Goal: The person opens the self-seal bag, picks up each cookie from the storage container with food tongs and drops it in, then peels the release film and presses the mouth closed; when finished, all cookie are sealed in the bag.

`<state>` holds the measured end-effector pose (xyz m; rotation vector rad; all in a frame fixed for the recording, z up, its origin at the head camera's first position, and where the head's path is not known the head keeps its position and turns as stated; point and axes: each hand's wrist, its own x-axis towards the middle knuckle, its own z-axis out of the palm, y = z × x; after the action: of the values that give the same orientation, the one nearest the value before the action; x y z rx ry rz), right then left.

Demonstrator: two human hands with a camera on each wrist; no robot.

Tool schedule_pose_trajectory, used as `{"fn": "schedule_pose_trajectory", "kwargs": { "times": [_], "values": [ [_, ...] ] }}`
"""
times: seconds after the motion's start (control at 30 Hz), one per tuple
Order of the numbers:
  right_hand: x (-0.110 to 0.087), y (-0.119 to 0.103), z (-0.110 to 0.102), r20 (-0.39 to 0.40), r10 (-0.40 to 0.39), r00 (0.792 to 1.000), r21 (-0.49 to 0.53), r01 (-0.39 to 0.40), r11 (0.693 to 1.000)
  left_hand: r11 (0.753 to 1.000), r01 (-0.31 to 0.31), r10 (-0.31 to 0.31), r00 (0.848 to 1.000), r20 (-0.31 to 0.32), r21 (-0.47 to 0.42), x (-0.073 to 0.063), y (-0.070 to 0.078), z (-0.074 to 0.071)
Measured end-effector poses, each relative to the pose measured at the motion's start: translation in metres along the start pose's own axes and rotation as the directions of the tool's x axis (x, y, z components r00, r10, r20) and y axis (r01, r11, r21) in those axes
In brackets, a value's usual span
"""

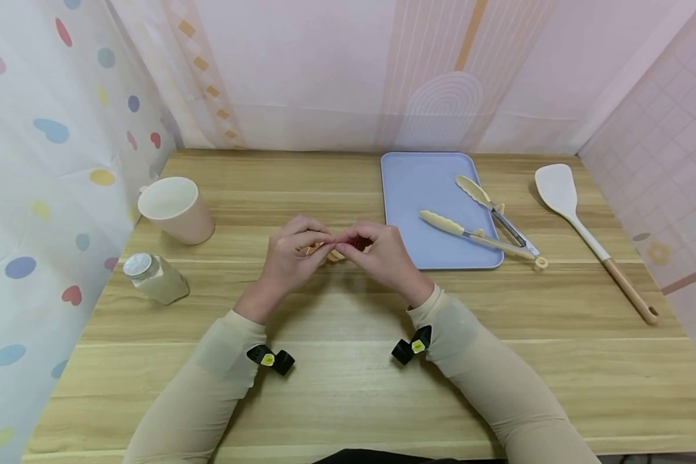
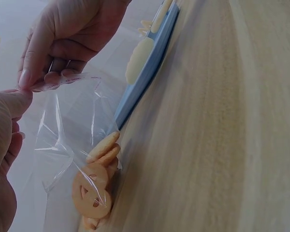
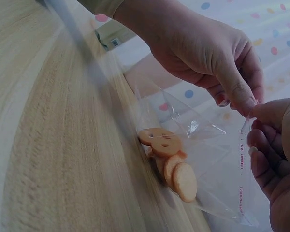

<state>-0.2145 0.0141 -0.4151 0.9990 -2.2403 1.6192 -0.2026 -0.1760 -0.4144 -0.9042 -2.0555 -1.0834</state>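
Observation:
A clear plastic zip bag [image 2: 63, 135] holding several round biscuits [image 2: 93, 191] hangs between my hands, its lower end on or close to the tabletop. My left hand [image 1: 292, 254] pinches the bag's top edge between thumb and fingertip. Right beside it, my right hand [image 1: 377, 251] pinches the same edge, so the thumbs nearly meet. Red lettering runs along the bag's rim in the right wrist view, where the biscuits [image 3: 166, 145] show face-like cutouts. From the head view, most of the bag is hidden behind the fingers.
A blue tray [image 1: 406, 193] carries cream-tipped tongs [image 1: 481, 235], whose ends overhang its right side. Farther right lies a white spatula [image 1: 591, 238] with a wooden handle. On the left stand a pink cup [image 1: 185, 216] and a lidded glass jar [image 1: 159, 280].

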Motion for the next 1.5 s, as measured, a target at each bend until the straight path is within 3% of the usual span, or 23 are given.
{"fn": "schedule_pose_trajectory", "kwargs": {
  "times": [0.47,0.63,0.8,0.9,0.97,1.0,1.03,1.07,1.1,1.17,1.2,1.23,1.27,1.3,1.33,1.4,1.5],
  "values": [
    [-0.002,0.001,0.002,0.054,0.003,0.999,-0.014,-0.002,1.0,0.998,0.058,-0.058,0.998,0.02,-0.011,-0.009,0.0,-0.001],
    [-0.004,0.0,-0.001,0.101,-0.077,0.992,-0.068,0.084,0.994,0.997,0.072,-0.072,0.997,0.035,-0.009,-0.012,0.002,-0.002],
    [-0.006,-0.002,-0.004,0.11,-0.24,0.965,-0.22,0.259,0.941,0.995,0.095,-0.095,0.995,0.013,0.027,-0.016,0.008,-0.002],
    [-0.006,-0.003,-0.004,0.102,-0.329,0.939,-0.315,0.344,0.884,0.978,0.208,-0.208,0.978,-0.012,0.025,-0.019,0.019,-0.002],
    [-0.005,-0.003,-0.004,0.1,-0.379,0.92,-0.364,0.388,0.847,0.94,0.34,-0.34,0.94,0.012,-0.017,-0.021,0.028,-0.003],
    [-0.005,-0.003,-0.004,0.097,-0.399,0.912,-0.384,0.404,0.83,0.902,0.427,-0.424,0.904,0.051,-0.067,-0.022,0.033,-0.003],
    [-0.005,-0.003,-0.005,0.091,-0.415,0.905,-0.399,0.415,0.818,0.844,0.52,-0.51,0.854,0.102,-0.131,-0.022,0.037,-0.003],
    [-0.005,-0.003,-0.005,0.085,-0.428,0.9,-0.409,0.424,0.808,0.771,0.607,-0.587,0.794,0.157,-0.193,-0.021,0.041,-0.002],
    [-0.005,-0.003,-0.005,0.079,-0.439,0.895,-0.42,0.429,0.8,0.671,0.692,-0.658,0.721,0.215,-0.265,-0.021,0.043,-0.001],
    [-0.006,-0.002,-0.005,0.067,-0.456,0.887,-0.425,0.439,0.792,0.447,0.801,-0.757,0.576,0.309,-0.398,-0.019,0.047,0.002],
    [-0.006,-0.002,-0.004,0.06,-0.463,0.884,-0.422,0.443,0.791,0.344,0.819,-0.786,0.519,0.337,-0.46,-0.018,0.048,0.004],
    [-0.006,-0.002,-0.004,0.054,-0.47,0.881,-0.421,0.447,0.789,0.265,0.816,-0.803,0.482,0.351,-0.513,-0.016,0.049,0.006],
    [-0.007,-0.001,-0.004,0.048,-0.477,0.878,-0.42,0.451,0.787,0.206,0.802,-0.815,0.458,0.355,-0.561,-0.015,0.049,0.007],
    [-0.007,-0.001,-0.003,0.042,-0.483,0.875,-0.422,0.454,0.785,0.168,0.783,-0.824,0.445,0.351,-0.6,-0.014,0.05,0.009],
    [-0.007,0.0,-0.003,0.035,-0.488,0.872,-0.423,0.455,0.783,0.157,0.765,-0.829,0.446,0.338,-0.625,-0.014,0.05,0.01],
    [-0.008,0.001,-0.002,0.022,-0.495,0.868,-0.432,0.455,0.779,0.162,0.736,-0.836,0.457,0.305,-0.657,-0.012,0.05,0.012],
    [-0.009,0.001,-0.003,0.008,-0.489,0.872,-0.433,0.444,0.785,0.189,0.708,-0.842,0.474,0.259,-0.681,-0.009,0.051,0.014]
  ]
}}
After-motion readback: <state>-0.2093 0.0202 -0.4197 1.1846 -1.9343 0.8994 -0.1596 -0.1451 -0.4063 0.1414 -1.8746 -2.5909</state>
